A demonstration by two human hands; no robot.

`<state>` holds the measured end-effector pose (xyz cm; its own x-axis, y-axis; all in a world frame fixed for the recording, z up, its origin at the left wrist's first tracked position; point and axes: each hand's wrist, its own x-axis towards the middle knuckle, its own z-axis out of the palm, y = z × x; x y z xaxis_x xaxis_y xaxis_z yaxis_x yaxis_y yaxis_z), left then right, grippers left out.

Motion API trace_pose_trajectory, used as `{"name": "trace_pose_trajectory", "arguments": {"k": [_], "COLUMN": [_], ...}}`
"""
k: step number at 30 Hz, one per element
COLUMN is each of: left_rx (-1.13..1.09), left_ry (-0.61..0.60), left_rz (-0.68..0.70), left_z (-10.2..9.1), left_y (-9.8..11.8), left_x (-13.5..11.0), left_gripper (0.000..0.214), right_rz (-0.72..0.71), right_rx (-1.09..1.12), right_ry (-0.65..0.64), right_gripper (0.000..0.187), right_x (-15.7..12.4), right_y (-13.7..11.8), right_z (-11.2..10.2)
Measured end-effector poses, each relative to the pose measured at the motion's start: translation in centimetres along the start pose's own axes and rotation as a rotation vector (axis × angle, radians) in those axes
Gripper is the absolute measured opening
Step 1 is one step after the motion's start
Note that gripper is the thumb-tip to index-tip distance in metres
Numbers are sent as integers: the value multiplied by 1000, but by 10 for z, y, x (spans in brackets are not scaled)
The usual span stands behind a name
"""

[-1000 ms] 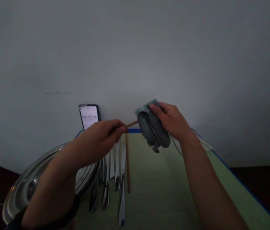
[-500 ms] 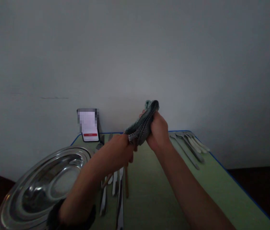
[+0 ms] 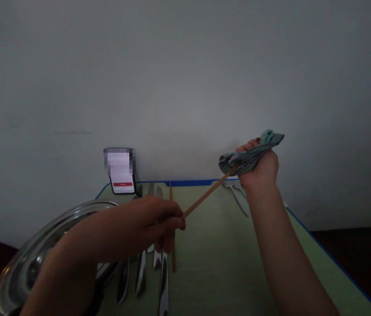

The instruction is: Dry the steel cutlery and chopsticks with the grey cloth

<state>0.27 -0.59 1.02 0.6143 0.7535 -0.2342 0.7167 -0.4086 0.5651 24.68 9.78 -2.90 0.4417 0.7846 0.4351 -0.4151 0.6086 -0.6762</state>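
Observation:
My left hand (image 3: 165, 221) pinches one end of a wooden chopstick (image 3: 210, 192), which slants up to the right. The chopstick's far end goes into a folded checkered cloth (image 3: 249, 157), where its tip is hidden. My right hand (image 3: 261, 169) is closed around that cloth, above the table's far right part. Below my left hand, a second chopstick (image 3: 173, 256) lies on the table beside several metal table knives (image 3: 163, 285), partly covered by the hand.
A large steel basin (image 3: 10, 274) stands at the left, partly behind my left forearm. A phone (image 3: 122, 171) leans on the wall at the back. Forks (image 3: 238, 195) lie at the back right of the green table (image 3: 211, 263), partly hidden by my right arm.
My right hand has moved right with the cloth, away from my left hand. My left hand has come slightly lower, and the chopstick now shows between the two hands.

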Motion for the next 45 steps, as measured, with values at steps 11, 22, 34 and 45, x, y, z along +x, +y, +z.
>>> {"name": "trace_pose_trajectory", "arguments": {"k": [11,22,34,45], "left_rx": [102,38,233,125], "left_ry": [-3,170,106,-43], "left_rz": [12,85,-35,-52], "left_z": [9,12,17,8], "left_y": [-13,-8,-11,-13], "left_x": [19,30,32,22], "left_gripper": [21,26,30,32], "right_rz": [223,367,526,375], "right_rx": [398,190,277,359], "right_ry": [132,247,209,275], "right_gripper": [23,25,17,31], "right_x": [-47,-66,-53,-17], "right_y": [10,35,31,5], "right_z": [64,75,66,29]}}
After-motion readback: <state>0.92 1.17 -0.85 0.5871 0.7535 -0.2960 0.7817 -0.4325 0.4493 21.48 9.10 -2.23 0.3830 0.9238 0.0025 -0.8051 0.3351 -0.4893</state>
